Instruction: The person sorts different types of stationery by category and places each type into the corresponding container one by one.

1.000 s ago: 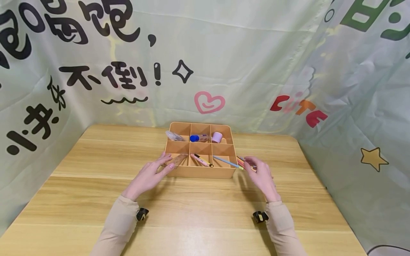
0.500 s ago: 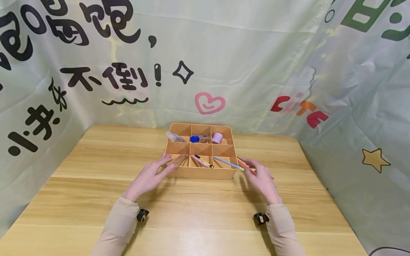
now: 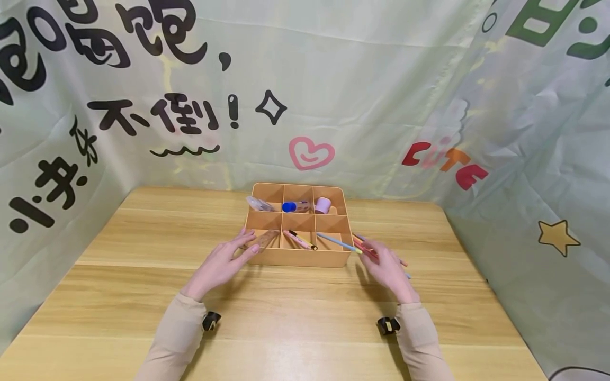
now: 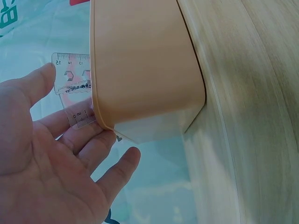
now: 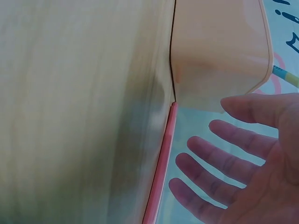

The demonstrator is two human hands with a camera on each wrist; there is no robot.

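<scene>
A tan six-compartment organizer box (image 3: 299, 257) stands at the back of the table. My left hand (image 3: 224, 262) is at its front left corner, fingers extended and touching the rim and a clear plastic ruler (image 3: 268, 239) that juts over the edge. In the left wrist view the thumb meets the corner of the ruler (image 4: 70, 86). Right of the box, my right hand (image 3: 387, 267) hovers over several colored pencils (image 3: 358, 241). In the right wrist view its fingers are spread and hold nothing, and a red pencil (image 5: 162, 163) lies on the table beneath them.
A blue pencil (image 3: 335, 241) leans out of the front right compartment. Pens (image 3: 299, 239) lie in the front middle one. Behind are a blue-capped tube (image 3: 295, 206), a purple cylinder (image 3: 322, 205) and a clear item (image 3: 259, 203). A printed cloth (image 3: 371, 106) hangs behind the table.
My right hand has moved slightly down and its fingers have come off the pencils, whose ends now show to its right. The left hand has stayed in place.
</scene>
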